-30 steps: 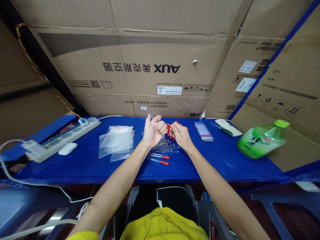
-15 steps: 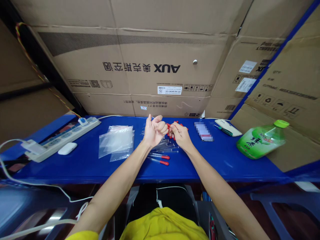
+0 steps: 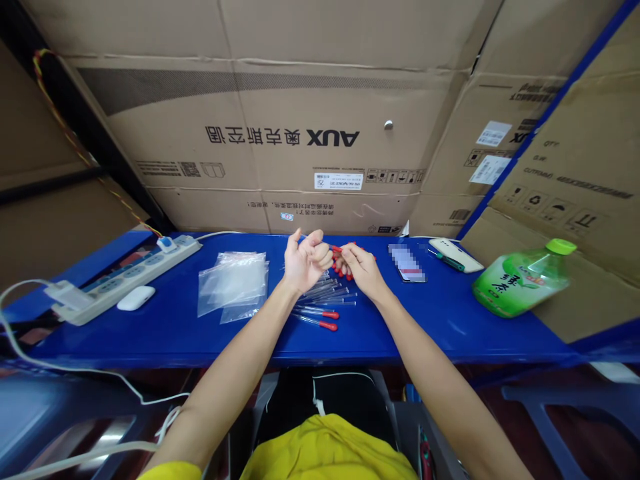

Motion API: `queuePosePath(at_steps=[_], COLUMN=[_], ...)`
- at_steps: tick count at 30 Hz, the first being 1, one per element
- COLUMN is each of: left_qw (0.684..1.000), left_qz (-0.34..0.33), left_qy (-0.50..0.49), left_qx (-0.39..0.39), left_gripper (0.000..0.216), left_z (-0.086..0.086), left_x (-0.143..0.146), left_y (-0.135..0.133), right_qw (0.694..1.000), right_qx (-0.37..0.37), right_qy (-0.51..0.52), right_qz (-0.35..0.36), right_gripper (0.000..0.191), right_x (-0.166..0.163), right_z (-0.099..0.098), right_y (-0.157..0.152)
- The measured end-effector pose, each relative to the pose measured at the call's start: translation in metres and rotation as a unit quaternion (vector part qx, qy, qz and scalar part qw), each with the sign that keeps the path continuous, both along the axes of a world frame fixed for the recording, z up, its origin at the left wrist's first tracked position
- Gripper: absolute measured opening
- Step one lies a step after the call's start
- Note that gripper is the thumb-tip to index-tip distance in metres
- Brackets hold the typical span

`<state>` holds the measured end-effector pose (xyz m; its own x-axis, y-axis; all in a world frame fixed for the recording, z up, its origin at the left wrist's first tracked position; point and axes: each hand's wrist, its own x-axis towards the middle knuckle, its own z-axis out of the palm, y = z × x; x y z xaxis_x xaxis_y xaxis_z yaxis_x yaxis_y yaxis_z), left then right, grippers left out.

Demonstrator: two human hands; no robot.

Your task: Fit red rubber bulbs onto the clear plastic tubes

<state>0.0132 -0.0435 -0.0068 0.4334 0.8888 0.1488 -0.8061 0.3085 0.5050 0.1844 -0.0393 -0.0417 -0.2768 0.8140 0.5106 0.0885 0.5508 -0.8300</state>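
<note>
My left hand (image 3: 304,261) is raised above the blue table (image 3: 170,327), fingers curled shut around a few glass droppers with red bulbs. My right hand (image 3: 361,268) is right beside it, pinching the red bulb ends (image 3: 338,251) of that bundle. Under both hands lies a pile of glass droppers (image 3: 330,293), and two droppers with red bulbs (image 3: 320,319) lie apart nearer to me. A stack of clear plastic bags (image 3: 233,283) lies left of my left hand.
A white power strip (image 3: 125,279) and a white mouse (image 3: 135,297) sit at the left. A phone (image 3: 406,263), a white case with a pen (image 3: 456,256) and a green bottle on its side (image 3: 520,280) lie at the right. Cardboard boxes (image 3: 300,140) wall the back.
Both hands stay together over the dropper pile, barely shifting; my left hand has edged slightly left.
</note>
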Motion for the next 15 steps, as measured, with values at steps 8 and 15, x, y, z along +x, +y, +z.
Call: queuePosePath(at_steps=[8, 15], left_qw=[0.996, 0.984], left_qz=[-0.017, 0.034], left_qy=[0.062, 0.155], left_qx=[0.056, 0.084], left_gripper=[0.054, 0.046], left_z=[-0.002, -0.011], left_x=[-0.007, -0.012], left_y=[0.007, 0.024], right_qw=[0.996, 0.999], right_qx=[-0.05, -0.007], right_qy=[0.07, -0.005], right_qz=[0.027, -0.051], right_gripper=[0.042, 0.04], right_x=[-0.002, 0.005], right_z=[0.003, 0.001], right_y=[0.001, 0.004])
